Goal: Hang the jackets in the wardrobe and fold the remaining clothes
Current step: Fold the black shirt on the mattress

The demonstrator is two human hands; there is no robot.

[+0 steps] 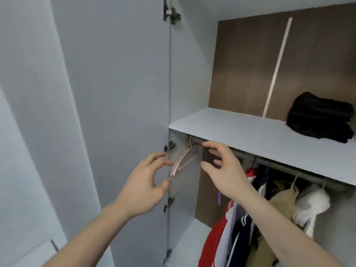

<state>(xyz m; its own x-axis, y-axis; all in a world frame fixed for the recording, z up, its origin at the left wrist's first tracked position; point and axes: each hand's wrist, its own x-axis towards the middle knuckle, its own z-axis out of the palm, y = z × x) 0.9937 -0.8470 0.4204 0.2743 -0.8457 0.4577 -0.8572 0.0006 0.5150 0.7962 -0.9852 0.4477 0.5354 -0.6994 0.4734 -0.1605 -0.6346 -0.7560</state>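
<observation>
We reach both hands, fingers spread and holding nothing, toward the empty pink hangers (185, 157) on the rail (269, 162) at frame centre: left hand (146, 182) just beside them, right hand (225, 170) near. Likely fetching one for a jacket. Hung jackets (240, 228) sit lower right; black clothes (319, 116) on the shelf (231, 130), right.

Pale grey wall (28, 93); soft light

Two bare forearms, sleeveless, no rings on hands (146, 182)
</observation>
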